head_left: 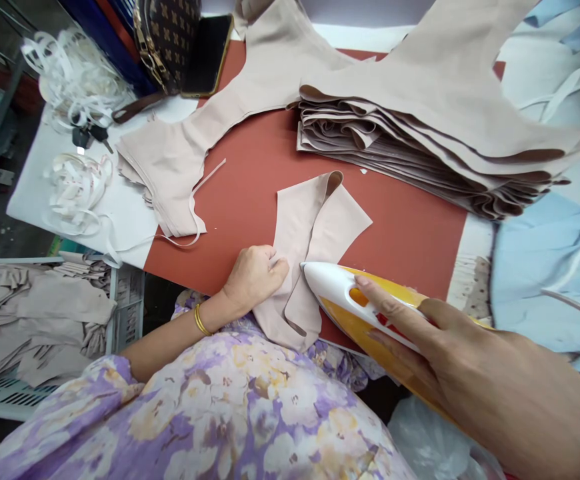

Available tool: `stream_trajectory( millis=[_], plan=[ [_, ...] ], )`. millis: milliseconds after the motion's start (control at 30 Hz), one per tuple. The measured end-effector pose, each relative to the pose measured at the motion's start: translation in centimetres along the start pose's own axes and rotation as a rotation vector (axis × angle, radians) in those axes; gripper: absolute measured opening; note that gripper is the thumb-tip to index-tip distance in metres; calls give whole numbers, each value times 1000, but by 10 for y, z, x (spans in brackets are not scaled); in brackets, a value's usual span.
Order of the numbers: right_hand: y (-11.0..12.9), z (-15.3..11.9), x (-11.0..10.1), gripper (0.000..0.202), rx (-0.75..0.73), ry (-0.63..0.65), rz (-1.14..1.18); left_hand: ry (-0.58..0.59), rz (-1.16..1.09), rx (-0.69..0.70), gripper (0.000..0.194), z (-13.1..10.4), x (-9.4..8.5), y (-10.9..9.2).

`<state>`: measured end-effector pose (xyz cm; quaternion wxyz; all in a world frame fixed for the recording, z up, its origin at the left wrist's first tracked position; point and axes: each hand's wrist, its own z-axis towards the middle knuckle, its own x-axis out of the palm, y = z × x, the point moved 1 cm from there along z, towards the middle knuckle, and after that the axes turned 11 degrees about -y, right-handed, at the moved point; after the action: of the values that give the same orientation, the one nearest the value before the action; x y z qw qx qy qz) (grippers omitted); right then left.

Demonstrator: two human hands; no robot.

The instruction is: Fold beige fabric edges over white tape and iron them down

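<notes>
A folded beige fabric piece (297, 230) lies on the reddish-brown board (240, 187), its lower end hanging over the front edge. At its left side, my left hand (257, 277) is closed with fingertips pinching the fabric's edge. My right hand (450, 353) is wrapped round the handle of a white and yellow iron (330, 280). The iron's pointed tip touches or sits just over the right part of the piece, near its fold; I cannot tell which. Much of the iron's rear is hidden by my hand.
A thick stack of beige pieces (420, 127) stands at back right, and more beige pieces (170, 167) lie at left. White tape (77, 193), keys (90, 137), a phone (207, 57) and a patterned bag (167, 40) are at the far left. A crate (125, 313) stands below; light-blue fabric (545, 280) is at right.
</notes>
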<state>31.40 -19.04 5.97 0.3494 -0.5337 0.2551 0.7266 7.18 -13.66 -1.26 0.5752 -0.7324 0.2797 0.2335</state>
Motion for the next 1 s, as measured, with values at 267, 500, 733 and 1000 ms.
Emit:
stream_trajectory(
  millis=[267,500,733,1000],
  plan=[
    [2,2,0,49,8,16,2,-4,3,11,38,1,1,2],
    [5,14,1,49,-47,33,25,-4,3,22,39,0,2,2],
    [13,25,-2,48,-47,-3,-9,8,-16,11,41,0,-1,3],
    [9,24,2,58,-97,12,-26,-31,-129,-196,16,-2,-11,15]
  ],
)
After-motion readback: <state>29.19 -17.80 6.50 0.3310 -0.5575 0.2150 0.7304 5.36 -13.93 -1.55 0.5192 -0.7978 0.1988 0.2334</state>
